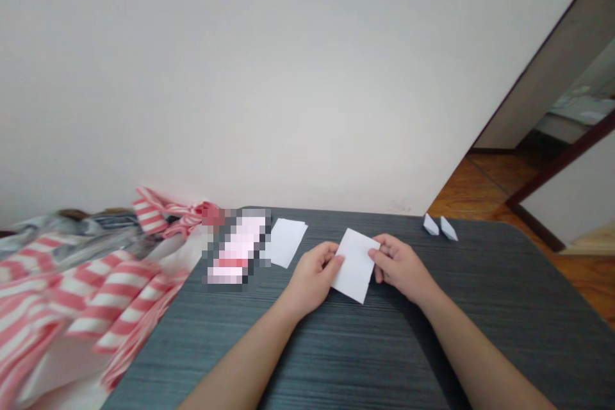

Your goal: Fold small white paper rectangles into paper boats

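Observation:
A small white sheet of paper (355,266) is held just above the dark grey table (480,307), tilted a little. My left hand (312,275) pinches its left edge, thumb on top. My right hand (401,266) grips its right edge with curled fingers. A small stack of white paper sheets (287,240) lies on the table to the left of my hands. Two small folded white paper pieces (439,227) sit side by side near the table's far right edge.
Red-and-white striped plastic bags (81,307) are heaped off the table's left side, with grey cloth behind them. A blurred-out object (237,250) lies beside the paper stack. A white wall (288,77) stands behind the table; wooden floor and a doorway show at right.

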`<action>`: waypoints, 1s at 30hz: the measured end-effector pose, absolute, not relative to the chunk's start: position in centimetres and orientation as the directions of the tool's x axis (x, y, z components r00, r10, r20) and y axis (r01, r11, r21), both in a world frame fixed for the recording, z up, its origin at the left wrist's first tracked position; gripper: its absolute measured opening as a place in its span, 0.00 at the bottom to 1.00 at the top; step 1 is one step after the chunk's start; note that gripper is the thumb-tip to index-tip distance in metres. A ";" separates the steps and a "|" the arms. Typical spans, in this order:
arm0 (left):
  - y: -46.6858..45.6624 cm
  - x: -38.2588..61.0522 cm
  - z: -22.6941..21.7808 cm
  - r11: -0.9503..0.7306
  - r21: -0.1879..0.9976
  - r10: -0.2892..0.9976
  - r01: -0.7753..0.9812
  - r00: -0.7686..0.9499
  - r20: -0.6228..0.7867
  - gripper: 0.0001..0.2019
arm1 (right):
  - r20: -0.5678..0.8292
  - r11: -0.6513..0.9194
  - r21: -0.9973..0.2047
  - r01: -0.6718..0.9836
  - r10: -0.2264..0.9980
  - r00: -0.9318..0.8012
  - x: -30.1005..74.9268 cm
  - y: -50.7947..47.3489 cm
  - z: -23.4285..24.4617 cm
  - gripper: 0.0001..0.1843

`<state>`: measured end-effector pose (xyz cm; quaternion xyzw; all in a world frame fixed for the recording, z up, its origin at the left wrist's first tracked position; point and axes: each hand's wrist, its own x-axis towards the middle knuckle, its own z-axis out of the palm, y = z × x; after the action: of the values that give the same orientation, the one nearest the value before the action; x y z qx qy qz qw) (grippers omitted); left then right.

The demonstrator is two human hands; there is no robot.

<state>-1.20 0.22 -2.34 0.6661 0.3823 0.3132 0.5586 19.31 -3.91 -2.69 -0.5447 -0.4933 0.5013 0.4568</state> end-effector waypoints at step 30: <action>0.7 -0.9 -3.0 0.060 0.991 0.892 0.120 0.440 -0.107 0.13 | -0.188 -0.143 -0.956 0.255 0.969 -0.162 19.1 -4.6 -1.9 0.08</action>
<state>-0.93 0.71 -2.95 0.6044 0.4185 0.3239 0.5956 19.06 -4.61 -1.87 -0.5489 -0.5575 0.5199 0.3429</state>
